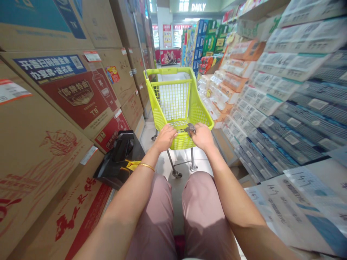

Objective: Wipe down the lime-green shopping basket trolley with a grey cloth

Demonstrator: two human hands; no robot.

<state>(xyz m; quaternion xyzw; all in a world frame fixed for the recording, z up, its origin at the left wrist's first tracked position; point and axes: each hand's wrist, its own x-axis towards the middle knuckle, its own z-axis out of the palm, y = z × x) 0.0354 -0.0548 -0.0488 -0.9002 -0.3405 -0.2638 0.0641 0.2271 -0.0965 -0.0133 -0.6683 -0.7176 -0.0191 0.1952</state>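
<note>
A lime-green plastic shopping cart [173, 83] on metal legs and castors stands in front of my knees. Its mesh basket shows nothing inside. My left hand [166, 138], below a gold bangle, is closed over the left part of the cart's near rim. On the right part of that rim my right hand [202, 136] is closed too. A small grey crumpled thing [190, 128] sits by my right fingers; its kind cannot be made out, nor whether I grip it or it lies on the rim.
Stacked cardboard cartons [81, 92] wall the left side, with a black bag [121, 155] standing against them. Packaged paper goods [287, 97] pile up on the right. Blue and green boxes [207, 38] stand farther down the narrow aisle.
</note>
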